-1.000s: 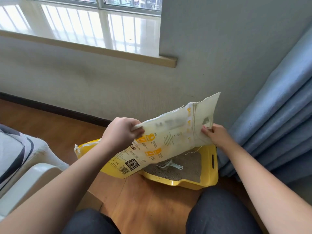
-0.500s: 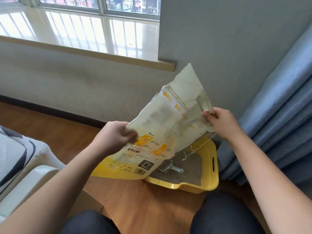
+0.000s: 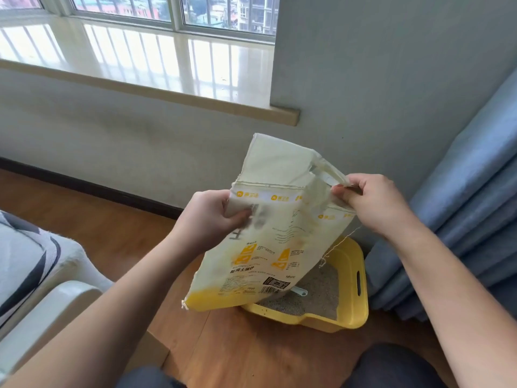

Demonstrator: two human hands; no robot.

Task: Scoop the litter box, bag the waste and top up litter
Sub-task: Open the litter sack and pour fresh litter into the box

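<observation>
litter bag point(image 3: 268, 242) screens litter box point(image 3: 352, 312) | curtain point(image 3: 461, 208) right

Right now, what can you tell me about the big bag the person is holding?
The litter bag looks like woven cream sacking with a yellow bottom, orange pictures, small print and a barcode. It hangs nearly upright above the yellow litter box. The left hand grips its left edge, the right hand pinches its torn top corner. Loose threads dangle.

A cream litter bag point(image 3: 268, 242) with a yellow base, orange-yellow icons and black print and barcode hangs over a yellow litter box point(image 3: 355, 289) of grey litter point(image 3: 316, 295). At right falls a blue curtain point(image 3: 461, 197); at left lies grey-and-black striped fabric point(image 3: 25, 253), on a brown wood floor point(image 3: 246, 345) by a pale grey wall point(image 3: 377, 79).
</observation>
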